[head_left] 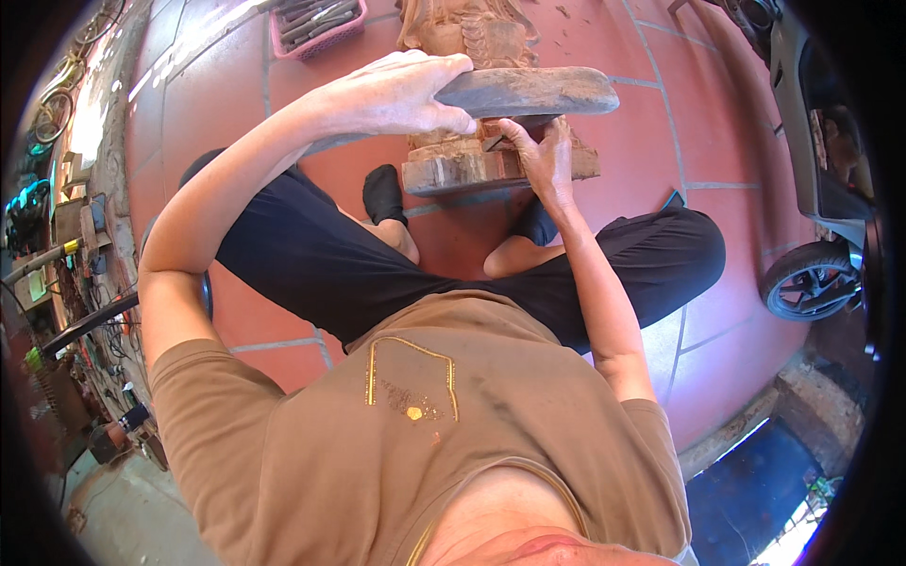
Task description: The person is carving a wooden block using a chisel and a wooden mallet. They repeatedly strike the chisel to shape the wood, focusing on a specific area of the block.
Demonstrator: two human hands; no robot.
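Observation:
A carved wooden statue stands in front of me on its block-like base, between my feet. My left hand is closed round a flat, worn wooden mallet, held crosswise over the carving; its broad end points right. Below that end, my right hand is closed by the statue's base. A small dark blade-like piece shows beside its thumb, resembling a chisel tip. The mallet and my fingers hide most of that tool, and the statue's middle is covered too.
A pink plastic basket full of chisel-like tools sits on the red tiled floor at the far left. On the right stands a motorbike, its front wheel near my knee. Cluttered tools and wires line the left side.

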